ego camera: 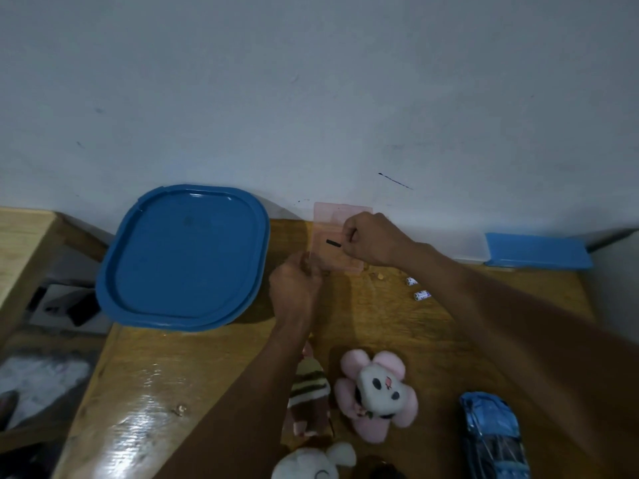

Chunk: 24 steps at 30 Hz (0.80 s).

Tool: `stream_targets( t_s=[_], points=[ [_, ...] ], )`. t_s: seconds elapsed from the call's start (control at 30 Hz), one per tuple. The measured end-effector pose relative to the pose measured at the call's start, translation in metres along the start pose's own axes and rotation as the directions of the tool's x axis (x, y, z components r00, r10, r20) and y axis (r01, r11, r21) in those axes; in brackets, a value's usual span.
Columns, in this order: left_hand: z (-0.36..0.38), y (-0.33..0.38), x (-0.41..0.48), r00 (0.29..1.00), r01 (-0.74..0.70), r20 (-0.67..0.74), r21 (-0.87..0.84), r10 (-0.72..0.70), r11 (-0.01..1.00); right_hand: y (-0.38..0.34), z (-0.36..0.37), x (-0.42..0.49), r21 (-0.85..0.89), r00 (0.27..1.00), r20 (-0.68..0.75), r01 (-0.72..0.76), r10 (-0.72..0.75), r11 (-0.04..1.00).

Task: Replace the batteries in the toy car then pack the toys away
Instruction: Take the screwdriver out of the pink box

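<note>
Both hands are at the back of the wooden table (179, 371), on a small pink see-through case (332, 219) that stands by the wall. My left hand (294, 288) pinches its lower left corner. My right hand (373, 240) is closed at the case's right side and holds a short black stick-like piece (333, 242) in front of it. Two small batteries (416, 288) lie on the table right of the case. The blue toy car (494, 437) sits at the near right edge, under my right forearm.
A large blue lid (183, 257) covers the table's back left corner. A clear box with a blue lid (536, 252) stands at the back right. A pink flower plush (377, 392), a striped plush (307, 392) and a white plush (311, 464) lie near me.
</note>
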<state>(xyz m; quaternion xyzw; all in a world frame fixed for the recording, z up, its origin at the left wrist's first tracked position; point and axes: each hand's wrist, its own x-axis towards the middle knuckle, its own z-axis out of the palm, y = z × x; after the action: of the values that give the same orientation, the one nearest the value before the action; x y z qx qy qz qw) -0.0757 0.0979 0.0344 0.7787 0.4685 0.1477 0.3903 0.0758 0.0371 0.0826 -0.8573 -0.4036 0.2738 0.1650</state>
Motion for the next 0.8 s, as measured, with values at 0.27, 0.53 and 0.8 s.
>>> stream_targets(
  t_s=[0.27, 0.53, 0.8],
  points=[
    [-0.012, 0.022, -0.037, 0.944, -0.305, 0.162, 0.109, 0.286, 0.946, 0.021, -0.006, -0.068, 0.223, 0.985, -0.14, -0.071, 0.104, 0.972],
    [0.008, 0.041, -0.095, 0.816, -0.522, 0.248, -0.072, 0.522, 0.85, 0.068, -0.025, -0.164, 0.659, 0.929, -0.145, -0.166, 0.341, 0.733],
    [0.054, 0.064, -0.199, 0.817, -0.536, 0.24, -0.019, 0.524, 0.844, 0.134, -0.017, -0.263, 0.69, 0.926, -0.129, -0.174, 0.355, 0.703]
  ],
)
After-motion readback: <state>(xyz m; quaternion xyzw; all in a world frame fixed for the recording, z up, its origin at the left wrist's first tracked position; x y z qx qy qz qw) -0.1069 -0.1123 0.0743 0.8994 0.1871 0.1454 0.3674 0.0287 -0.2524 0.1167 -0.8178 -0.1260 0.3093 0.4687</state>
